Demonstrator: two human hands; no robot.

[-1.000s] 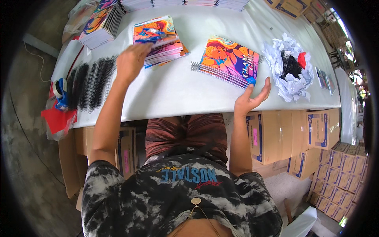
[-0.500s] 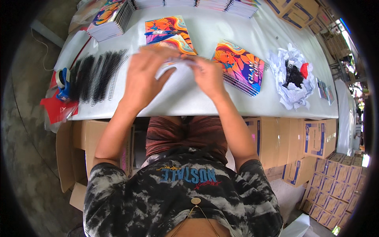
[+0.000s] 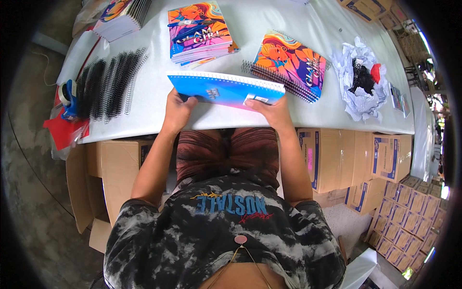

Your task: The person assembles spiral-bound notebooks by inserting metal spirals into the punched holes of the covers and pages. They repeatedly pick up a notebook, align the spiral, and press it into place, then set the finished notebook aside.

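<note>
Between my two hands, above the table's near edge, is a notebook [image 3: 216,92] with its blue-to-pink back cover facing me. Punched holes run along its far long edge, and no coil shows in them. My left hand [image 3: 178,111] grips its left end, thumb on the cover. At the right end my right hand [image 3: 275,111] holds it, thumb beside a white label. Beyond lies a stack of colourful illustrated notebooks [image 3: 199,45], with a blue-handled tool [image 3: 192,29] resting on top. A stack of spiral-bound notebooks [image 3: 291,67] sits to the right.
Many loose black spiral coils [image 3: 113,86] lie at the left, beside a blue tape dispenser [image 3: 70,100] and red material [image 3: 65,132]. Crumpled paper [image 3: 353,96] holding black and red items sits at the right. Cardboard boxes [image 3: 332,159] stand under the white-covered table [image 3: 154,118].
My blurred hands were close together over the stack. They have moved apart and nearer to me, now with the notebook's back cover spread between them. The view has shifted slightly.
</note>
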